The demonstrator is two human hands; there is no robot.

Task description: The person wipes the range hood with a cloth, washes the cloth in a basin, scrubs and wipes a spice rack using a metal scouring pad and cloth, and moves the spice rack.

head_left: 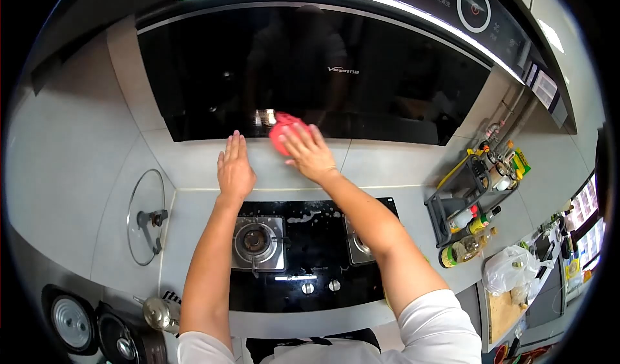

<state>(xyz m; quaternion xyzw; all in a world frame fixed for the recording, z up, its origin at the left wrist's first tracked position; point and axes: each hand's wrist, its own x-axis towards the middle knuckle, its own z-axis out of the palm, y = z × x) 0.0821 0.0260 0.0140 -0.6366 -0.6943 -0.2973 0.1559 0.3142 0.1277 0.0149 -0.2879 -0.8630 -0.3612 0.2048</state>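
Red cloth: bunched under the right hand at the lower edge of the range hood panel [394, 54]; the red cloth [282, 131] overlaps that edge.
Right hand: the right hand [310, 152] lies flat over the cloth, fingers somewhat spread, not visibly pinching it.
Left hand: the left hand [236, 173] is flat with fingers nearly together, holding nothing visible, fingertips by the same edge; whether they touch it I cannot tell.
Hood risk: the cloth could slip out from under the flat palm if pressure eases, or fold at the edge and leave fingertips rubbing on it.
Cooktop risk: if the cloth drops, it could land on the wet-looking spots of the cooktop [303, 241] below. The right forearm crosses near the right burner [358, 242], so a low elbow could knock it; the left forearm is beside the left burner [255, 240].
Table sides: a glass lid [146, 219] leans on the left; a wide sweep right could bump the rack [445, 215] on the table [194, 225].
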